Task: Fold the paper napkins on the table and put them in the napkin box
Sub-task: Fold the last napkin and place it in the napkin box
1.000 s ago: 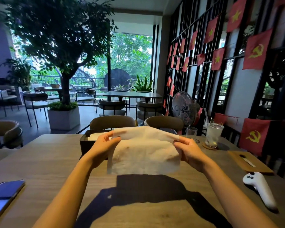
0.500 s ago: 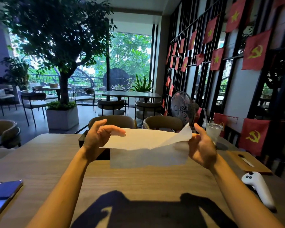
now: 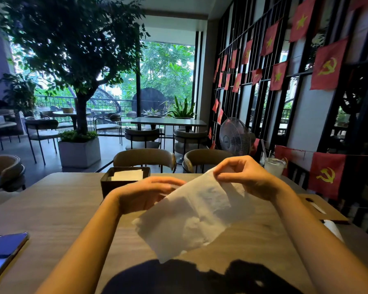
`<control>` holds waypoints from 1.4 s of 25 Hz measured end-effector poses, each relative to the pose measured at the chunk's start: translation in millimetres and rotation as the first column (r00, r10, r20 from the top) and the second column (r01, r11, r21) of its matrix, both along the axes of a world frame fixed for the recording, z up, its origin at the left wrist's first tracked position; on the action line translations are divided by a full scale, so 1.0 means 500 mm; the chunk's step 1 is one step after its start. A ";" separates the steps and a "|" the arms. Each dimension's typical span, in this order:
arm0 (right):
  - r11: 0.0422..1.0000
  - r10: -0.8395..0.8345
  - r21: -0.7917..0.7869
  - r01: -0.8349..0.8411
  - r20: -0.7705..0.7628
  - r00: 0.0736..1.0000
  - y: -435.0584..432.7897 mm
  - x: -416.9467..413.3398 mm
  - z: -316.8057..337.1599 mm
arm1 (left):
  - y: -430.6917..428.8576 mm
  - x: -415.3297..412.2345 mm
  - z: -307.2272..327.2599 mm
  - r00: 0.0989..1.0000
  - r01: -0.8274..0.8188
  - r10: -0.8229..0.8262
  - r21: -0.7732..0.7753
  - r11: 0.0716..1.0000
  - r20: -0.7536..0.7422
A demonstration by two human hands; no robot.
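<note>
A white paper napkin hangs above the wooden table, tilted, its low corner toward me. My right hand pinches its top edge at the upper right. My left hand is blurred, beside and partly behind the napkin's left edge; its fingers touch the paper. The dark square napkin box stands on the table just behind my left hand, with white folded napkins inside.
A phone lies at the table's left front edge. At the right are a glass of iced drink, a wooden board and a white controller. Two chairs stand behind the table, a fan beyond.
The napkin was held spread level between both hands. Now it hangs tilted from my right hand, and my left hand has moved in toward its left edge.
</note>
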State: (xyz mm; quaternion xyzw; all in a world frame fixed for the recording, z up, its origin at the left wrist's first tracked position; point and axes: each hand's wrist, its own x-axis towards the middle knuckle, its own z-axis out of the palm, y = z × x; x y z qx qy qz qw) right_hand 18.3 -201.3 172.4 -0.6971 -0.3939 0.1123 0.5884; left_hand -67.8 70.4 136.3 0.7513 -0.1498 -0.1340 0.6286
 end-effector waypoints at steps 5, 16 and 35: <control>0.985 -0.094 -0.138 0.100 0.048 0.994 0.014 -0.001 0.011 | -0.059 0.002 -0.001 0.994 -0.073 0.059 0.158 0.985 0.093; 0.982 0.077 0.165 0.093 -0.799 0.597 0.042 -0.022 -0.186 | -0.089 0.045 -0.050 0.815 -0.523 0.536 -0.122 0.844 0.220; 0.972 0.034 0.234 -0.008 -0.107 0.994 0.047 0.002 -0.080 | -0.030 0.013 0.011 0.891 -0.312 0.383 -0.285 0.906 0.242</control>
